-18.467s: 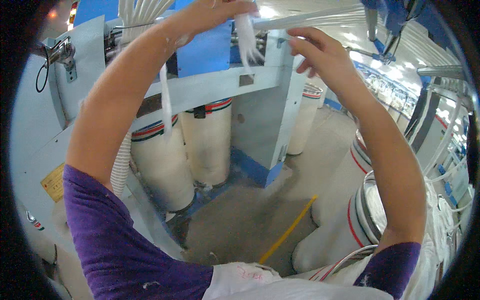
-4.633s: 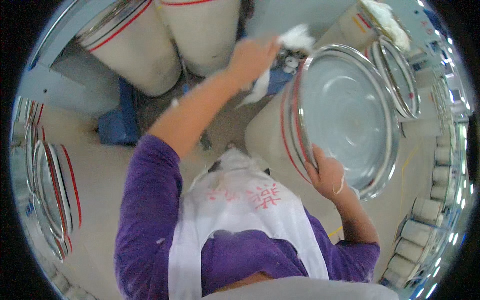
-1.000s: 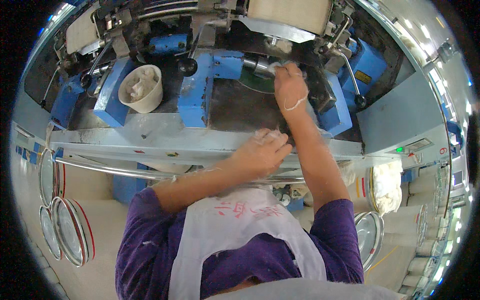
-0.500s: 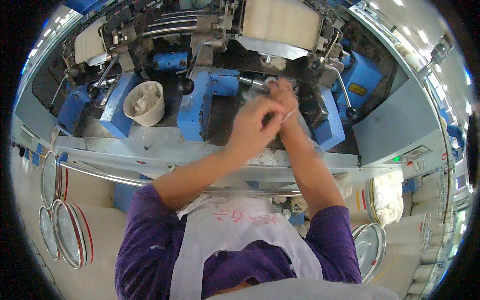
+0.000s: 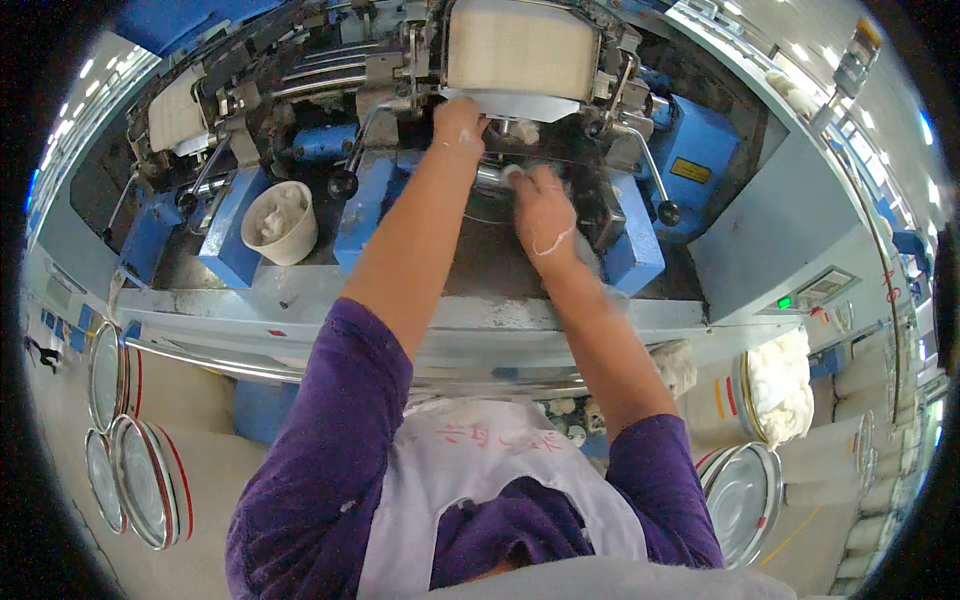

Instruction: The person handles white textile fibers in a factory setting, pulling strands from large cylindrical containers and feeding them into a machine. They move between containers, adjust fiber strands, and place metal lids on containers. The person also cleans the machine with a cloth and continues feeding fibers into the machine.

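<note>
My left hand (image 5: 459, 124) reaches up to the left end of a pale metal plate (image 5: 512, 104), under a cream ribbed panel (image 5: 522, 48); its fingertips are hidden there. Lower and to the right, my right hand (image 5: 546, 208) is closed beside the end of a shiny metal roller (image 5: 487, 176). Something small and whitish shows at its fingertips, too unclear to name. A white fibre strand (image 5: 555, 242) loops over the right wrist, and wispy fibre trails along that hand's outer side.
A white tub (image 5: 281, 225) of fibre waste stands on the machine bed to the left. Ball-ended levers (image 5: 343, 184) and blue blocks (image 5: 634, 232) flank the work area. A steel rail (image 5: 220, 361) runs along the front. Large cans (image 5: 742, 500) stand at both sides, one heaped with white fibre (image 5: 780, 385).
My left hand has left the right wrist and moved up and left to the metal plate. The right hand has shifted slightly left and down, staying by the roller end.
</note>
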A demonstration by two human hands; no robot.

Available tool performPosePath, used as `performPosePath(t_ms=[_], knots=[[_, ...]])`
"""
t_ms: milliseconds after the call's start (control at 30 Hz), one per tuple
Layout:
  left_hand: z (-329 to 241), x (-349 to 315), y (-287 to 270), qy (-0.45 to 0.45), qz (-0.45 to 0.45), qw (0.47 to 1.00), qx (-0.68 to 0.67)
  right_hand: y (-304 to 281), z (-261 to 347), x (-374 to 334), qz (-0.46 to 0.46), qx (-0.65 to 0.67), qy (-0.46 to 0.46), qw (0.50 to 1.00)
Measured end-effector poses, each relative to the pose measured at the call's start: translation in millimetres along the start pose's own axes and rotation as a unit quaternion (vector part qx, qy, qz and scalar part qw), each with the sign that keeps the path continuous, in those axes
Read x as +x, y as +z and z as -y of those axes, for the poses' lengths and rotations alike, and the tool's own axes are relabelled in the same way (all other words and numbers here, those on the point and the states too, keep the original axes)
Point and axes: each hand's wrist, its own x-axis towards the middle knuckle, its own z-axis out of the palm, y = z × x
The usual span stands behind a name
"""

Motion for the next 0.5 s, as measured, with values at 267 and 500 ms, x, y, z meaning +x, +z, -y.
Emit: performPosePath(t_ms=[267,500], knots=[[1,2,1,-0.068,0.059,0.996,-0.011,-16,3,46,-0.087,0.031,0.097,0.991],[-9,-9,10,-0.059,0.067,0.995,-0.041,-1,0,69,-0.023,-0.059,0.11,0.992]])
